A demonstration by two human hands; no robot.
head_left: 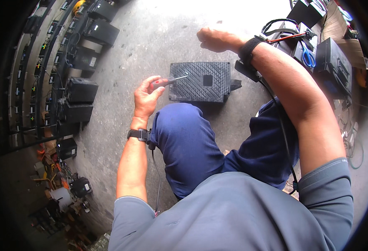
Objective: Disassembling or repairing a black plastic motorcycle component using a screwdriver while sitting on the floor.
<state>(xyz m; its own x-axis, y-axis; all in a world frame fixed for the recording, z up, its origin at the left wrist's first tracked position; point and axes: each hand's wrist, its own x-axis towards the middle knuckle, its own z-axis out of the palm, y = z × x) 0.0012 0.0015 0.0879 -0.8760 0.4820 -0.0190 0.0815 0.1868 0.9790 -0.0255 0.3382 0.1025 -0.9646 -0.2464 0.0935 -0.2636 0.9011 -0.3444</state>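
My left hand [148,94] grips a screwdriver [163,82] by its grey-and-red handle, its metal shaft pointing right over the top of a black ribbed case [201,83]. The case lies on the floor in front of my knees, with a dark square in its top and a black part jutting from its right side. My right hand [217,39] is up beyond the case's far edge, fingers curled closed; whatever they may hold is hidden.
Black boxes [81,92] line a rack at the left, with jumbled parts [58,175] below. At the right stand black cases [332,69], cables, blue-handled scissors [308,57] and cardboard [334,25]. Grey concrete floor [138,50] surrounds me; my knees [179,125] are close to the case.
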